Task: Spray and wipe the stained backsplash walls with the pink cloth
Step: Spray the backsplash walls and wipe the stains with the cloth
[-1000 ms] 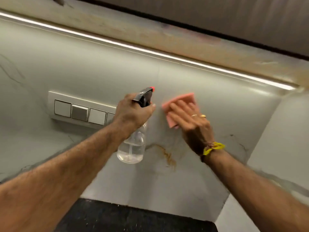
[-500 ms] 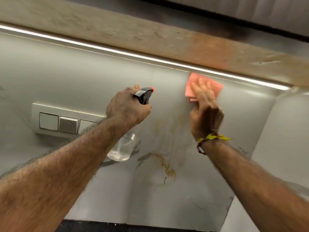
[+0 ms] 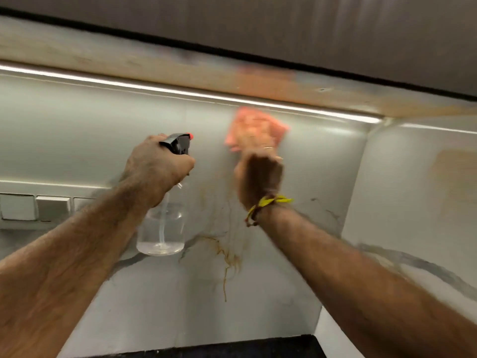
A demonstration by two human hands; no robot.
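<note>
Under the light strip (image 3: 180, 93): we found the right hand (image 3: 259, 177) pressing the pink cloth (image 3: 254, 129) flat to the back wall (image 3: 103, 140), fingers spread over it; blur hid how each finger lay.
Left hand (image 3: 157, 167): we saw it wrapped round the neck of the spray bottle (image 3: 162, 223), held off the wall beside the cloth, nozzle toward the wall; whether a finger lay on the trigger we could not tell.
Bottle: clear, with only a shallow pool of liquid at the bottom.
Stain (image 3: 227, 259): brown drips sat well below the cloth, near the middle of the wall, not yet reached.
Side wall (image 3: 413, 202): a faint tan patch showed on the right, away from both hands.
Switches (image 3: 36, 208): a row sat on the wall at left, just behind the left forearm.
Risk, spray: we judged that mist drifting left could wet the switches, since the bottle hung close to them.
Risk, smear: we judged that dragging the cloth down through the brown drips could spread them rather than lift them.
Risk, supply: we judged the bottle might run dry before both walls were done.
</note>
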